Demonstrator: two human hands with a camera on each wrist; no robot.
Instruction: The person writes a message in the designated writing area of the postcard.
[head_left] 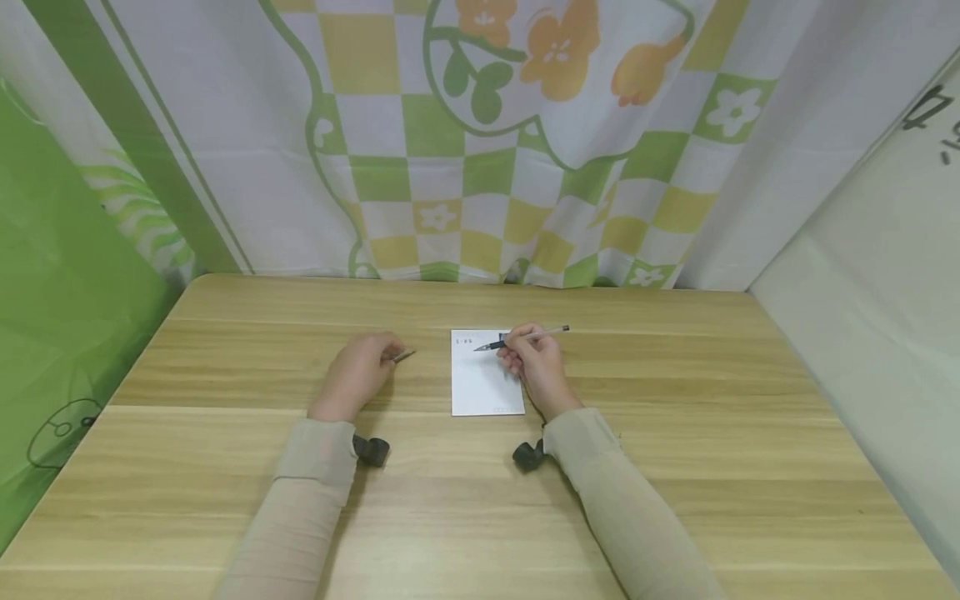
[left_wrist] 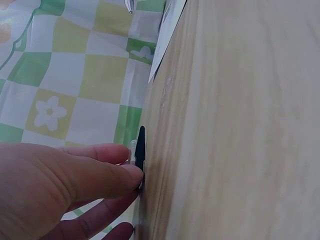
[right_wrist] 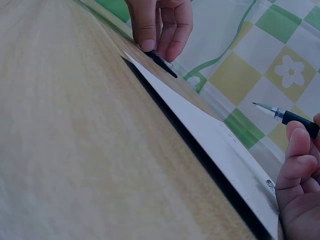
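Observation:
My right hand holds a gel pen with a clear barrel and black grip, its bare tip pointing left above a white notepad. The pad lies flat on the table, with small handwritten marks near its upper left corner and a dark patch at the upper right, partly covered by the hand. To the left of the pad, my left hand pinches a pen cap with a black clip between thumb and fingers, low at the tabletop. Part of the cap is hidden by the fingers.
A wood-grain table stretches under both arms. Behind its far edge hangs a checked green, yellow and white curtain. A white wall sheet stands on the right and green cloth on the left. Each wrist carries a small black camera.

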